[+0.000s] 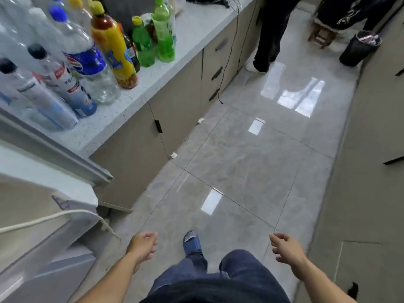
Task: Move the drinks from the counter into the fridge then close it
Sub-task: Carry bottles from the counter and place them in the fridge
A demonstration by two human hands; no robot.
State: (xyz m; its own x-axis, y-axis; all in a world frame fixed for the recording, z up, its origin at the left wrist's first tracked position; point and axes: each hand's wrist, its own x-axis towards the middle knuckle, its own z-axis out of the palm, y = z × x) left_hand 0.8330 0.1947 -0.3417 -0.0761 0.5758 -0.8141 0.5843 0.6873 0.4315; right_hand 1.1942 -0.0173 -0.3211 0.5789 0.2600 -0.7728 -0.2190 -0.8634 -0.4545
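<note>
Plastic drinks (65, 62) crowd the counter (140, 99), upper left; fridge (43, 248) lower left. My left hand (143, 244) and right hand (286, 248) hang loose, empty. Nothing carried yet; next I reach for a bottle.

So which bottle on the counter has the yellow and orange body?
The tall yellow-orange bottle with a yellow cap, at the counter's front edge. Its neighbours are clear bottles with blue or black caps and the green bottles behind.
</note>
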